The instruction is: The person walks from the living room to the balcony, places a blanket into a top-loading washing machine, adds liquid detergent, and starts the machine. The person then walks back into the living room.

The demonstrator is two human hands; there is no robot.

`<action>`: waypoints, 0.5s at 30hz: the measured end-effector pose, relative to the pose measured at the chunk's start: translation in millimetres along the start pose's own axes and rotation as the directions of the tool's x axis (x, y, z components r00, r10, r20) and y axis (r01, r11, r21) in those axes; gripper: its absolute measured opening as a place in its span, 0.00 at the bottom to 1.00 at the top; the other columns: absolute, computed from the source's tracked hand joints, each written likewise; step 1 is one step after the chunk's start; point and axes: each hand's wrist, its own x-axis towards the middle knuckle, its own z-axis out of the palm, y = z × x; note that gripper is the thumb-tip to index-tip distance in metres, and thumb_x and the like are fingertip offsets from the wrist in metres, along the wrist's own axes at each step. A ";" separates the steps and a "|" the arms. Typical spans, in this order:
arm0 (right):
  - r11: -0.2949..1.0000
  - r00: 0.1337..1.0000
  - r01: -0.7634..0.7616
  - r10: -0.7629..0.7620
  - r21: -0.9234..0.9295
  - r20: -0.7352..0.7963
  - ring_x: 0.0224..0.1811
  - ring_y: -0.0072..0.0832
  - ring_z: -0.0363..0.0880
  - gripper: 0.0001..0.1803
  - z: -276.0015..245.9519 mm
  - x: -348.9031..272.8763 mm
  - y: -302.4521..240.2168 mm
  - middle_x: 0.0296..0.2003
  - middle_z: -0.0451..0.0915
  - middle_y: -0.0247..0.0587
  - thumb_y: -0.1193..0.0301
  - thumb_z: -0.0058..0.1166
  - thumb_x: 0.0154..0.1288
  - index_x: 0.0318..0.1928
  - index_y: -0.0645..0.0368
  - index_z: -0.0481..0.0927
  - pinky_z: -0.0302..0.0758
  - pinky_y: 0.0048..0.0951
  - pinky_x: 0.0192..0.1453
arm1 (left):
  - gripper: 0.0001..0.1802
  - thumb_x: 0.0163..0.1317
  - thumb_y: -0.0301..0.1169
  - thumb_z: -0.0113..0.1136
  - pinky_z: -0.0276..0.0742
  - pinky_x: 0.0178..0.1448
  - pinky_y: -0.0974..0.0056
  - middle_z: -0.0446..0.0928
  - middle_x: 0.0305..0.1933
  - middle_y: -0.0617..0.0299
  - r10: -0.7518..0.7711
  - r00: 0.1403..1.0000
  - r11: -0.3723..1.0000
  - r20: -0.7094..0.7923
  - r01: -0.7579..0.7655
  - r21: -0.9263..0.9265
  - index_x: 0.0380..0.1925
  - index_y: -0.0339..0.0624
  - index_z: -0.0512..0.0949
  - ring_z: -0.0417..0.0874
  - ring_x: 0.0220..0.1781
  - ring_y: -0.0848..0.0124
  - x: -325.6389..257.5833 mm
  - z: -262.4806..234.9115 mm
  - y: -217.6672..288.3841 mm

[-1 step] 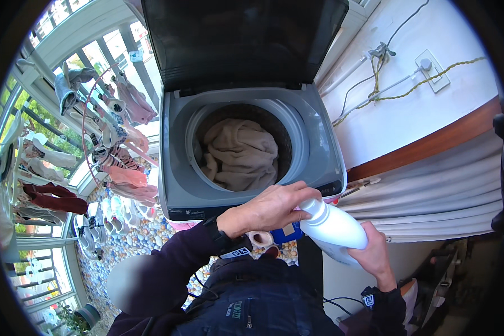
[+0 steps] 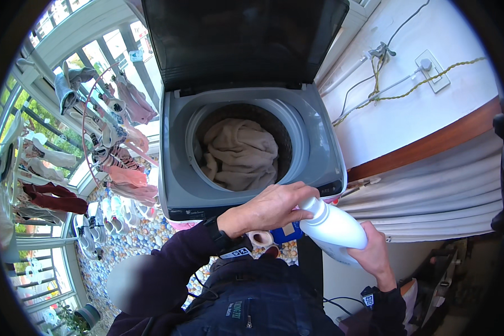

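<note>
I'm seeing the left grip (image 2: 266,211) holding the top of a white bottle (image 2: 333,224), fingers (image 2: 302,191) above and thumb below, closed round the cap end (image 2: 316,208). The right grip (image 2: 372,253) is clasping the bottle's lower body, closed snug, some fingers hiding from me behind it. The bottle is slanting between the two, top at the left grip, base end at the right. Just beyond the left grip, a grey washing machine (image 2: 176,168) is standing with its dark lid (image 2: 241,45) raised; beige cloth (image 2: 243,148) is lying bunched in the drum (image 2: 287,154). Just below the left grip, something blue (image 2: 290,235) is peeking out, can't tell what. Beyond the right grip, a pale curtain (image 2: 448,190) is hanging in folds; farther off, a wall socket (image 2: 439,84) is holding a plug (image 2: 426,64). Well left of both grips, laundry (image 2: 129,176) is hanging and several shoes (image 2: 117,218) are sitting on the pebble-patterned floor (image 2: 103,274).
</note>
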 end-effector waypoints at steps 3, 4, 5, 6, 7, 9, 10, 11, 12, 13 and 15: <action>1.000 1.000 0.004 -0.004 -0.003 0.002 0.41 0.41 0.87 0.21 3.4 1.9 -5.1 0.38 0.85 0.52 0.72 0.71 0.50 0.43 0.64 0.77 0.81 0.35 0.46 | 0.28 0.66 0.50 0.59 0.81 0.38 0.57 0.81 0.37 0.45 -0.180 0.983 0.977 -0.029 0.182 0.109 0.49 0.33 0.76 0.86 0.34 0.55 2.6 1.2 7.3; 1.000 1.000 0.006 -0.006 -0.003 -0.003 0.41 0.41 0.87 0.21 4.7 2.1 -6.8 0.38 0.85 0.52 0.72 0.71 0.50 0.43 0.64 0.77 0.81 0.35 0.45 | 0.29 0.67 0.52 0.57 0.81 0.37 0.57 0.81 0.35 0.44 -0.254 0.966 0.955 -0.048 0.258 0.145 0.48 0.32 0.77 0.86 0.33 0.55 4.7 1.2 11.2; 1.000 1.000 0.009 -0.009 0.004 -0.003 0.41 0.41 0.87 0.21 6.2 2.5 -8.4 0.37 0.85 0.52 0.72 0.71 0.50 0.43 0.64 0.77 0.81 0.35 0.45 | 0.30 0.68 0.53 0.55 0.81 0.35 0.57 0.82 0.34 0.43 -0.345 0.937 0.921 -0.051 0.349 0.172 0.46 0.31 0.77 0.86 0.32 0.55 6.9 1.4 15.8; 1.000 1.000 0.017 -0.017 0.008 -0.007 0.41 0.41 0.87 0.21 7.7 3.1 -9.6 0.37 0.85 0.51 0.72 0.71 0.50 0.43 0.64 0.77 0.81 0.35 0.45 | 0.32 0.68 0.55 0.52 0.80 0.34 0.57 0.82 0.33 0.42 -0.432 0.900 0.878 -0.057 0.434 0.200 0.45 0.30 0.78 0.86 0.31 0.55 9.1 1.0 19.8; 1.000 1.000 0.025 -0.025 0.008 -0.010 0.41 0.41 0.87 0.21 8.7 3.3 -10.8 0.37 0.85 0.51 0.71 0.71 0.50 0.43 0.64 0.77 0.81 0.35 0.45 | 0.32 0.69 0.55 0.51 0.80 0.33 0.57 0.81 0.32 0.42 -0.475 0.878 0.846 -0.064 0.475 0.243 0.45 0.30 0.77 0.86 0.31 0.55 11.5 1.2 23.5; 1.000 1.000 0.017 -0.017 0.007 -0.007 0.40 0.40 0.87 0.21 9.8 3.5 -12.7 0.37 0.85 0.51 0.71 0.71 0.50 0.43 0.64 0.77 0.81 0.35 0.45 | 0.33 0.69 0.56 0.50 0.80 0.32 0.56 0.80 0.29 0.43 -0.534 0.839 0.775 -0.106 0.536 0.335 0.45 0.30 0.77 0.85 0.29 0.56 13.6 1.3 27.8; 1.000 1.000 0.021 -0.021 0.001 -0.010 0.40 0.40 0.87 0.21 10.2 3.5 -13.8 0.36 0.85 0.51 0.72 0.71 0.50 0.43 0.64 0.77 0.81 0.35 0.45 | 0.31 0.69 0.54 0.51 0.80 0.33 0.55 0.80 0.31 0.44 -0.480 0.871 0.814 -0.100 0.485 0.320 0.47 0.31 0.76 0.85 0.31 0.55 12.3 0.6 27.7; 1.000 1.000 0.012 -0.012 0.007 -0.006 0.40 0.40 0.87 0.21 10.4 3.4 -14.6 0.36 0.85 0.50 0.71 0.71 0.50 0.43 0.64 0.77 0.81 0.35 0.45 | 0.29 0.69 0.52 0.53 0.80 0.35 0.55 0.80 0.32 0.45 -0.400 0.909 0.853 -0.116 0.416 0.314 0.48 0.32 0.76 0.85 0.32 0.55 9.2 -0.5 26.2; 1.000 1.000 0.011 -0.011 0.010 -0.005 0.40 0.40 0.87 0.21 10.3 3.2 -15.3 0.36 0.85 0.50 0.71 0.71 0.50 0.44 0.64 0.77 0.81 0.35 0.45 | 0.27 0.69 0.50 0.54 0.81 0.36 0.55 0.79 0.34 0.45 -0.324 0.937 0.887 -0.128 0.348 0.305 0.50 0.33 0.75 0.85 0.33 0.55 5.5 -1.9 23.3; 1.000 1.000 0.020 -0.020 0.017 -0.006 0.40 0.40 0.87 0.21 10.5 3.1 -15.7 0.36 0.85 0.50 0.71 0.71 0.50 0.44 0.64 0.77 0.81 0.35 0.45 | 0.26 0.68 0.48 0.56 0.81 0.39 0.55 0.78 0.37 0.46 -0.215 0.971 0.946 -0.103 0.233 0.224 0.51 0.34 0.74 0.85 0.36 0.54 1.6 -3.6 19.3; 1.000 1.000 0.006 -0.006 0.023 0.005 0.40 0.40 0.87 0.21 11.0 2.7 -16.2 0.37 0.85 0.50 0.72 0.71 0.50 0.44 0.64 0.77 0.81 0.35 0.45 | 0.24 0.66 0.43 0.60 0.81 0.44 0.54 0.77 0.42 0.49 -0.017 0.998 0.999 -0.054 0.020 0.043 0.55 0.38 0.73 0.84 0.41 0.53 -8.9 -6.8 11.2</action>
